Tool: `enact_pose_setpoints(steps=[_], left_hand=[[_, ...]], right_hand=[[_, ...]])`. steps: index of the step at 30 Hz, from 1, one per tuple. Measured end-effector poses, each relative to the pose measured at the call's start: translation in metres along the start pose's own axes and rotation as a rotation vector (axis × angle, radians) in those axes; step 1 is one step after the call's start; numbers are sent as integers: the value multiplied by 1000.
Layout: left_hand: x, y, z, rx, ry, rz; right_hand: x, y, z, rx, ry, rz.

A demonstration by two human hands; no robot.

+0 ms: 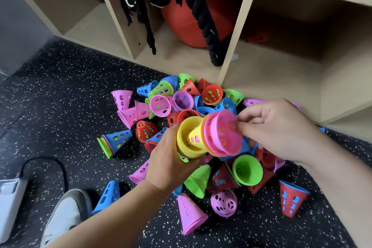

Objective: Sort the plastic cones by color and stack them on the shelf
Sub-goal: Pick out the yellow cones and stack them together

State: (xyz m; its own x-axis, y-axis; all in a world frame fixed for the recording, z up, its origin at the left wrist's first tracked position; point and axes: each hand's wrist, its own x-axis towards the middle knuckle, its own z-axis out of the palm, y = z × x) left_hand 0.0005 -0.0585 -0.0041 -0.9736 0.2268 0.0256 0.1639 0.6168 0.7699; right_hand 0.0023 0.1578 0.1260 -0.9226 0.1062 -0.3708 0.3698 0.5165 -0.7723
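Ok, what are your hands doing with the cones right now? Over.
Left hand grips yellow cones. Right hand fingers pinch pink cone nested on them. Mixed pile on floor, unsorted.

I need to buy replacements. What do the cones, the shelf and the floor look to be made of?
Cones: thin moulded plastic, matte to slightly glossy, with cut-out slots. Shelf: pale laminated board, probably particleboard, judging by its flat uniform panels. Floor: likely rubber, black with white speckles.
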Motion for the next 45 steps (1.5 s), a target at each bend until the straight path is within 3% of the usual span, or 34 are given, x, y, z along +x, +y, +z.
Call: enact_pose_setpoints(steps=[8,14,17,25,34,45], left_hand=[[3,-4,-1,15,31,-32],[1,-12,-1,5,62,-9],[-2,-14,-5,-25,68,-5],[-15,-30,-15,-58,88,-44],[-23,-37,-23,-87,110,-25],[-17,-39,-27,-101,222,-13]], right_hand=[[9,-10,11,95,-125,217],[9,-14,12,298,-139,212],[5,-12,9,378,-72,186],[25,16,10,223,83,225],[43,40,27,142,10,309],[24,74,-2,366,211,330]])
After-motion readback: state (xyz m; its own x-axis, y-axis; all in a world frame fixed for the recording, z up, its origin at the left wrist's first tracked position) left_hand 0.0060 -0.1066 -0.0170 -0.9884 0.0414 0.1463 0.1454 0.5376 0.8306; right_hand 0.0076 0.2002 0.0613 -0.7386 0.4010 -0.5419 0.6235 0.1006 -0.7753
